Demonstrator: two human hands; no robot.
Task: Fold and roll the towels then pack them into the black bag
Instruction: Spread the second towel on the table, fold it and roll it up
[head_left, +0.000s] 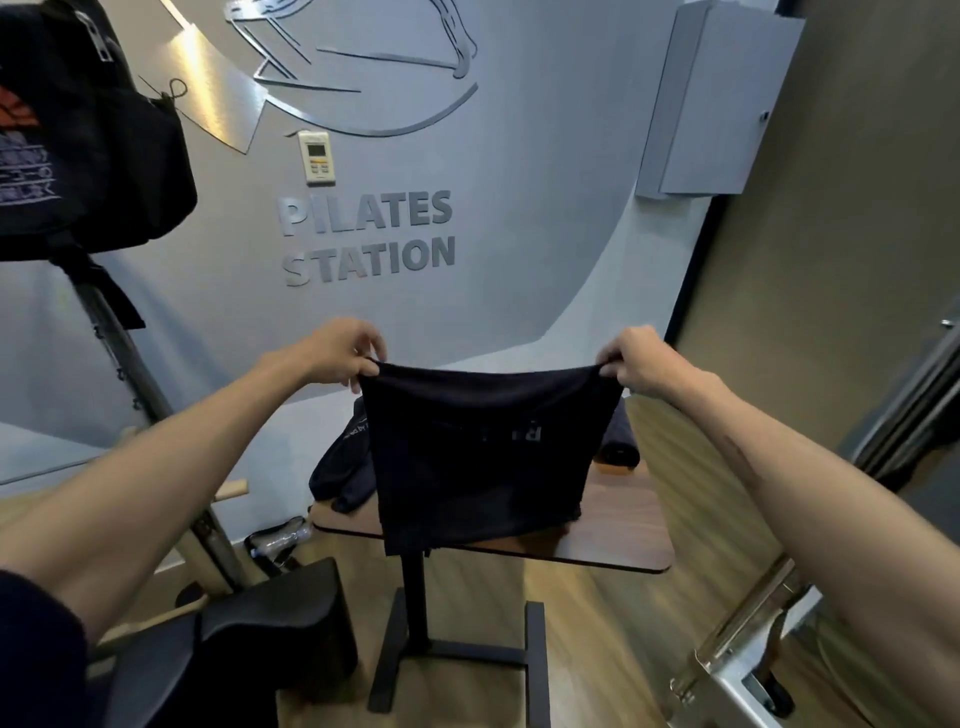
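We held the towel (480, 447) taut above the table (613, 530), left hand (340, 353) and right hand (636, 358) pinching corners at 9 and 3 o'clock, seemingly to fold.

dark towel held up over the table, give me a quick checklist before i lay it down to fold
1. Both top corners held: ok. The left hand and right hand each pinch a corner of the dark hanging towel.
2. Top edge taut: not ok, it sags a little between the hands.
3. Towel hanging flat: cannot tell, the lower edge looks uneven and doubled.
4. Landing spot on the brown wooden table: cannot tell, the towel hides most of the top.
5. Other items clear: not ok, a heap of dark cloth lies at the left and a dark rolled towel at the right.
6. Black bag within sight: ok, upper left.
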